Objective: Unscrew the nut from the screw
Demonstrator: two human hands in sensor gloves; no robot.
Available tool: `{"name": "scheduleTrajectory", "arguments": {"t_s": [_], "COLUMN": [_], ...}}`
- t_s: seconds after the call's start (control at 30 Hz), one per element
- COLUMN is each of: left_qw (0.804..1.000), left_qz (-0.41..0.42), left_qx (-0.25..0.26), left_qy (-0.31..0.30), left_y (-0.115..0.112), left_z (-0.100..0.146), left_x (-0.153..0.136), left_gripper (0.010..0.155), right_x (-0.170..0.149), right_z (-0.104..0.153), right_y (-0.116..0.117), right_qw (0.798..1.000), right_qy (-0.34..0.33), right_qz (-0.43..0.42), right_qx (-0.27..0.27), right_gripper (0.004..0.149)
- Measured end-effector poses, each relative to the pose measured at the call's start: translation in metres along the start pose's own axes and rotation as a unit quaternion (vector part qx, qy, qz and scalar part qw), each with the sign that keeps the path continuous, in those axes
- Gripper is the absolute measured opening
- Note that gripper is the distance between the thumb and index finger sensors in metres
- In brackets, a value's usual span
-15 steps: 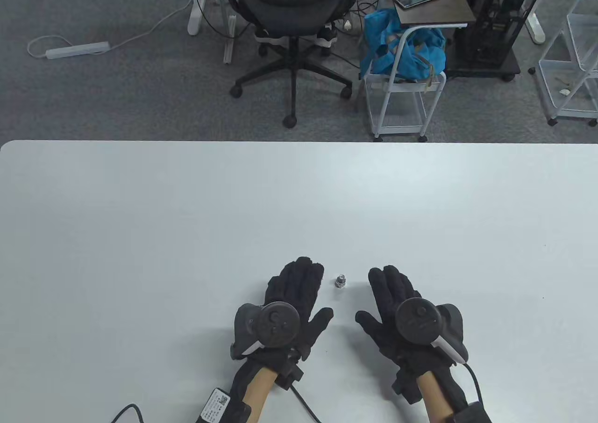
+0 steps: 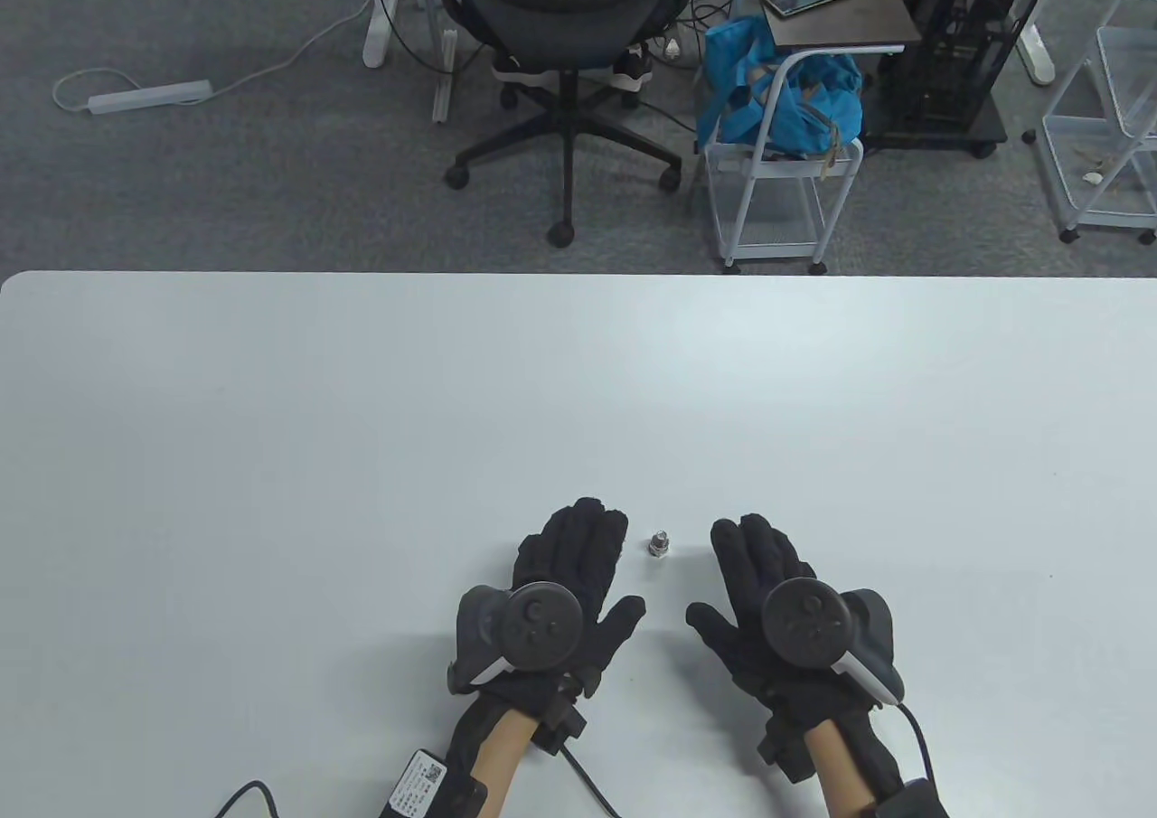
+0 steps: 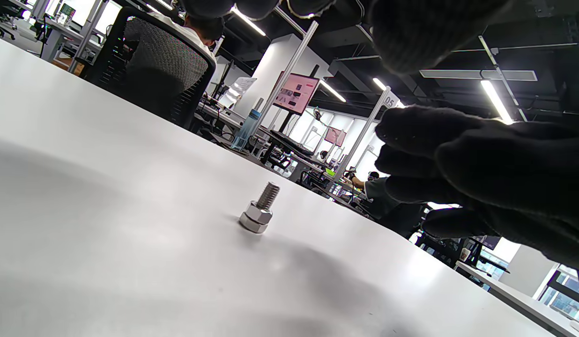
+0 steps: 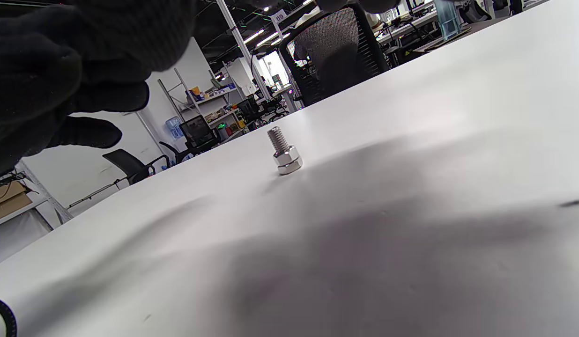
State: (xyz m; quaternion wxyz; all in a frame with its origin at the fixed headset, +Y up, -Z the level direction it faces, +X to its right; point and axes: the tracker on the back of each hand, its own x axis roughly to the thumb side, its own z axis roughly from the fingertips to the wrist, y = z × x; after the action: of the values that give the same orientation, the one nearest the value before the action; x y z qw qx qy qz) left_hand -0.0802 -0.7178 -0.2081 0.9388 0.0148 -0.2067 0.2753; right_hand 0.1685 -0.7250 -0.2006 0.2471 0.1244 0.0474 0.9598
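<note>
A small steel screw (image 2: 659, 544) stands on its head on the white table (image 2: 362, 420), thread up, with a hex nut (image 3: 257, 214) threaded down near the head. It also shows in the right wrist view (image 4: 284, 151). My left hand (image 2: 578, 574) lies open and flat just left of the screw, not touching it. My right hand (image 2: 755, 574) lies open and flat just right of it, also apart. Both hands are empty. In the left wrist view the other hand's fingers (image 3: 458, 159) show at the right.
The table's far edge (image 2: 578, 274) runs across the middle of the table view. Beyond it stand an office chair (image 2: 565, 41), a white cart with a blue bag (image 2: 782, 104) and a white rack (image 2: 1107, 113). Cables trail from both wrists at the near edge.
</note>
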Motion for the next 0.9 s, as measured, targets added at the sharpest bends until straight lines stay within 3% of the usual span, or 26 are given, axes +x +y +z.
{"name": "scheduleTrajectory", "arguments": {"t_s": [0.17, 0.3, 0.63, 0.77, 0.9], "left_qw": [1.0, 1.0, 1.0, 1.0, 1.0], "left_qz": [0.002, -0.001, 0.001, 0.003, 0.003], "left_qx": [0.001, 0.0, 0.025, 0.028, 0.027], "left_qy": [0.005, 0.007, 0.004, 0.006, 0.012], "left_y": [0.001, 0.001, 0.015, 0.016, 0.017], "left_z": [0.0, -0.002, 0.0, 0.001, 0.002], "left_x": [-0.001, -0.002, -0.001, -0.002, -0.002], "left_gripper": [0.084, 0.084, 0.084, 0.084, 0.085], "right_x": [0.013, 0.028, 0.032, 0.028, 0.027], "right_z": [-0.006, -0.029, -0.104, -0.119, -0.127], "right_y": [-0.014, -0.017, 0.031, 0.042, 0.048], "right_qw": [0.999, 0.997, 0.979, 0.973, 0.971], "right_qy": [0.012, 0.005, 0.023, 0.046, 0.043], "right_qz": [0.022, 0.063, 0.168, 0.18, 0.198], "right_qx": [0.02, 0.036, 0.113, 0.136, 0.125], "right_gripper": [0.088, 0.087, 0.08, 0.08, 0.074]}}
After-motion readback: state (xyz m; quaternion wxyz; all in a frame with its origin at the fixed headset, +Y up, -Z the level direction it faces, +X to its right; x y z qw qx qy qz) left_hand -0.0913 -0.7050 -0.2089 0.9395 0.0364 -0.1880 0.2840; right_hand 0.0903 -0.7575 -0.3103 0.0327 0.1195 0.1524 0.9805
